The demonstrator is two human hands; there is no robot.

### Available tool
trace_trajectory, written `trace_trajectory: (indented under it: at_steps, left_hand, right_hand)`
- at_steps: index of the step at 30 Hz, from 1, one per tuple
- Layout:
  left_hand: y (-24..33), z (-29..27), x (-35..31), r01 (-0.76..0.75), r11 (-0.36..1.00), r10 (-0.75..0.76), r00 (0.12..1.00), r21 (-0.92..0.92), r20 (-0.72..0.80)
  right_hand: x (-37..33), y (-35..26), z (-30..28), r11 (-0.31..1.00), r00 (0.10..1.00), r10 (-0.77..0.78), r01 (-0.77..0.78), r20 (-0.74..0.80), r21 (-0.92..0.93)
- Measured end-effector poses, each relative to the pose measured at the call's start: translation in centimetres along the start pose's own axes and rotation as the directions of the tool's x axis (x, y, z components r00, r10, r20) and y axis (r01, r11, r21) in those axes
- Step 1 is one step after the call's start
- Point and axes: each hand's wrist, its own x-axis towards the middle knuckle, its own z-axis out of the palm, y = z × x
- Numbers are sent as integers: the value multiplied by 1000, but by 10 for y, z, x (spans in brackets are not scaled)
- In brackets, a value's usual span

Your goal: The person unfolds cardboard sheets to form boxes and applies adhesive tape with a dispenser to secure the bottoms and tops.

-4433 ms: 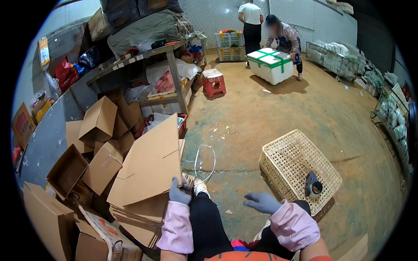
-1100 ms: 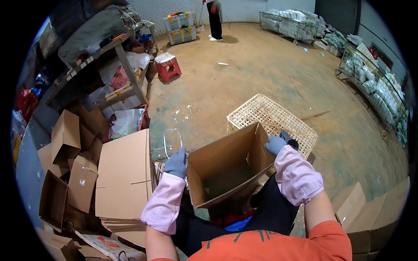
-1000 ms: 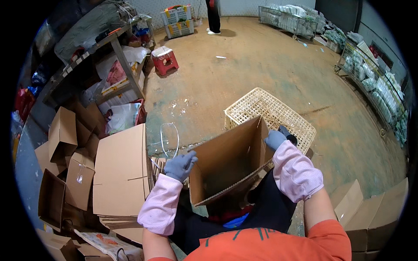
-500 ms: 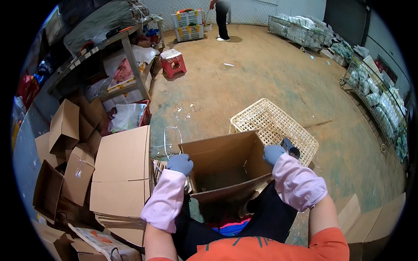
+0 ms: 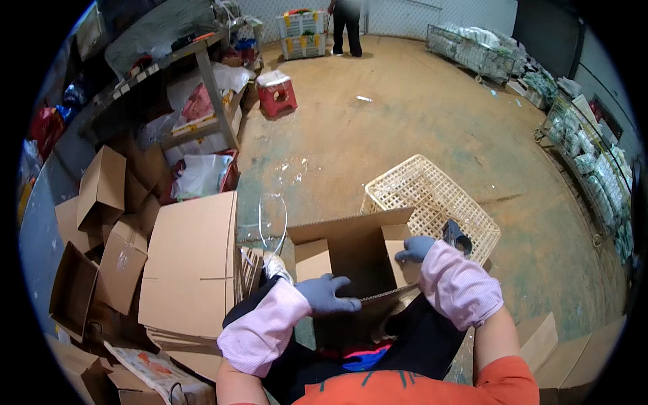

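Between my knees stands a cardboard box [image 5: 351, 233], its two end flaps folded inward and its long far side upright. My left hand [image 5: 327, 295], in a grey glove, is over the box's near left edge with fingers spread, next to the left flap [image 5: 312, 260]. Against the right flap [image 5: 399, 251] lies my gloved right hand [image 5: 415, 250], its fingers stretched out and nothing held in them. A dark tape dispenser [image 5: 457, 237] rests on an upturned cream plastic crate [image 5: 432, 189] just beyond my right hand.
Flattened cardboard boxes [image 5: 189, 263] are stacked at my left, with loose open boxes [image 5: 101, 189] behind them. A white strap [image 5: 273, 219] loops on the floor. Farther off are a red stool [image 5: 276, 98], wire carts [image 5: 587, 158] and a standing person [image 5: 347, 27].
Both end flaps have come down into the box. My left hand has moved right and opened from a closed grip; my right hand has shifted slightly and its fingers have straightened.
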Motion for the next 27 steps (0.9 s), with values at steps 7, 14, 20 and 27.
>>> trace_trajectory:
  at_steps: [7,14,20,27]
  left_hand:
    - [-25,-6,38,89,990,-92,995,110,26]
    - [10,69,68,194,906,157,671,376,-725]
    - [5,97,76,19,945,255,580,326,-774]
    - [-6,105,88,-188,928,372,521,321,-768]
  right_hand:
    - [22,17,14,987,1000,26,-26,5,158]
    - [15,-31,1,962,771,-17,-160,-636,-220]
    - [34,-54,-32,921,430,-383,107,-818,-375]
    - [17,-52,-6,961,929,-140,212,-344,179]
